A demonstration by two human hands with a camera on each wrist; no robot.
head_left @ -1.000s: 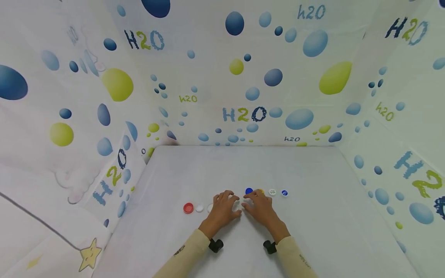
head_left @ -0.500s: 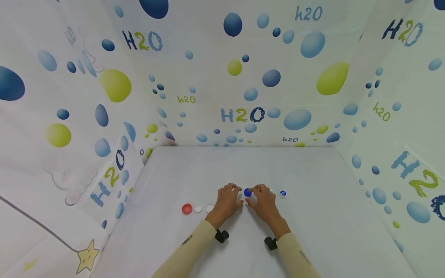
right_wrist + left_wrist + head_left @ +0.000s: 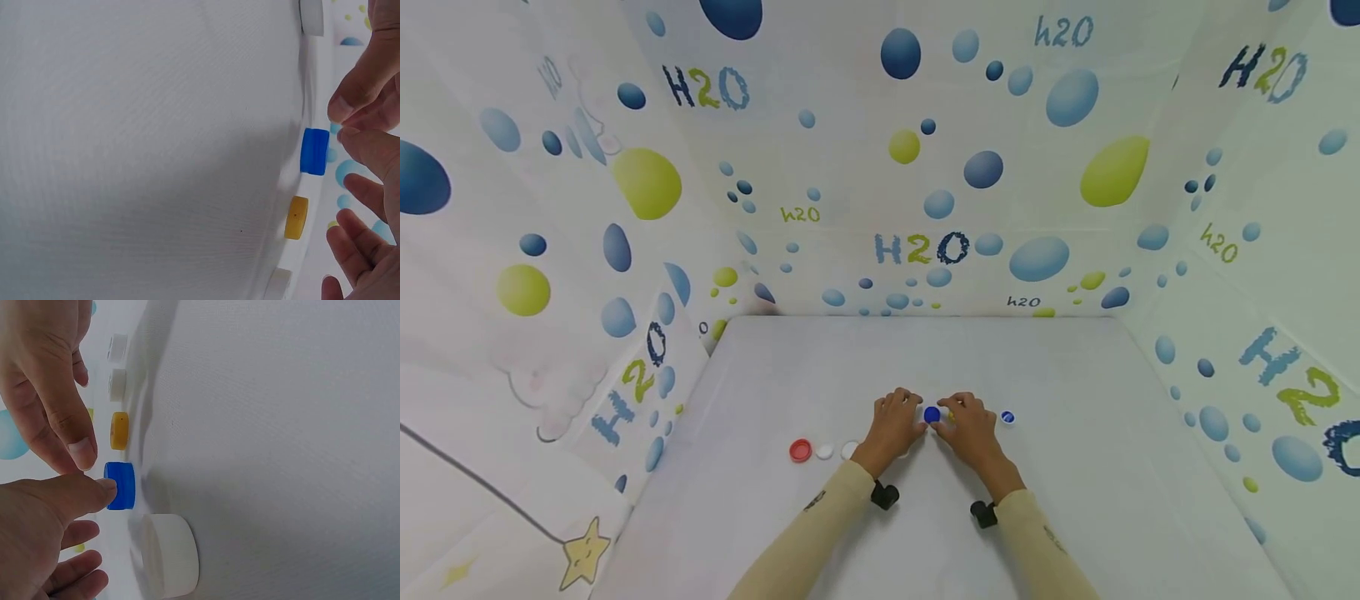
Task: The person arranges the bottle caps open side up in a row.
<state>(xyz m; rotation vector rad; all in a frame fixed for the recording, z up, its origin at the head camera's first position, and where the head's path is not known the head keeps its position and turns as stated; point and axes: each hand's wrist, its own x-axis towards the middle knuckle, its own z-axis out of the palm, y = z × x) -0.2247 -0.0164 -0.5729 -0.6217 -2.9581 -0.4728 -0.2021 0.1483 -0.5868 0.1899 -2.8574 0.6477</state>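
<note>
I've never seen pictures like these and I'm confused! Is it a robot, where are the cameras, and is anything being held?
No robot here: these are a person's own left hand and right hand. The wide picture comes from a camera on the person's head, looking forward and down. The other two come from cameras on the wrists, so they look tipped sideways. On the white surface lie small round pieces, a bit like bottle caps: a red cap, white caps, a blue cap, a yellow cap and a blue-and-white cap. The hands are close to the blue one, one on each side. I can't see it clearly gripped, or tell whether a thumb touches it.
</note>
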